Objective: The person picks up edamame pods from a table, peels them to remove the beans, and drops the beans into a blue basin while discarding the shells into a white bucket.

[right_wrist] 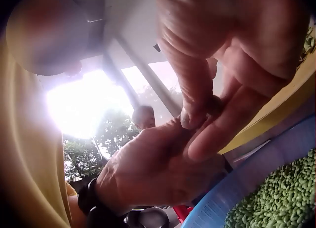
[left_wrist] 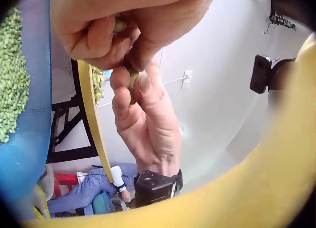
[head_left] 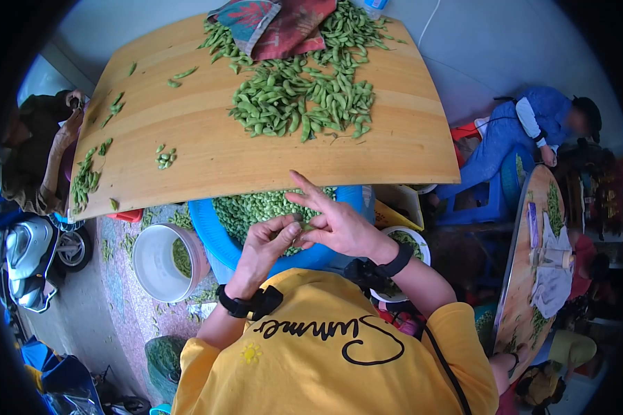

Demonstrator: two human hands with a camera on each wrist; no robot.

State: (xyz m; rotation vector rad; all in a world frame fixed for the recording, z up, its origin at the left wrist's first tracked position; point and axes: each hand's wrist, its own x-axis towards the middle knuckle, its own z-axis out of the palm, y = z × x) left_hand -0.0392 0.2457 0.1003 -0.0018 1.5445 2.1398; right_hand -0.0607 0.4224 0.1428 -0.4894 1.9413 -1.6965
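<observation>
Over a blue basin (head_left: pixel 204 225) of shelled green beans (head_left: pixel 256 207), both hands meet fingertip to fingertip. My left hand (head_left: pixel 262 250) pinches a green bean pod (left_wrist: pixel 133 76) between thumb and curled fingers. From the other side, my right hand (head_left: pixel 346 229) pinches the same pod with thumb and forefinger, its other fingers spread out. Most of the pod is hidden by the fingertips. In the left wrist view another bit of green (left_wrist: pixel 119 25) shows inside the left hand's curled fingers.
A wooden table (head_left: pixel 187 131) ahead bears a heap of pods (head_left: pixel 298 97) and a red cloth (head_left: pixel 291 31). A white bucket (head_left: pixel 163 263) stands left of the basin, a white pail (head_left: pixel 422 249) right. People sit on both sides; a scooter (head_left: pixel 31 259) is parked at left.
</observation>
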